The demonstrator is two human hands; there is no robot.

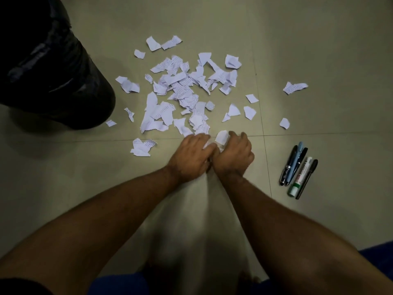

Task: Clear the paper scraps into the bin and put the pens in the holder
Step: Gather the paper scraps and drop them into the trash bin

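**A:** On the floor [297, 50], right at the near edge of the pile, both hands are bunched together. The left hand [189, 155] and the right hand [235, 155] sit knuckle to knuckle, with a small wad of white paper [221, 138] poking out between them. Both sets of fingers look curled around it, so I'd call that a closed two-handed hold on the wad.

**B:** And the rest of the paper scraps [182, 92]?

**A:** Mostly heaped just beyond the fingers, touching or nearly touching the hands at the near end. Loose bits are scattered all round: a couple by the left hand, some off to the right, one well apart at far right. Lots have printed text on them.

**B:** Pens?

**A:** The pens [297, 171] are lying side by side on the floor to the right of the right hand, not touched. Looks like a dark one, a light blue one, another black one, a white marker with a green end, and a thin black one.

**B:** Bin?

**A:** Top left there's the bin [49, 67], lined with a black bag. Can't see what's inside it from this angle.
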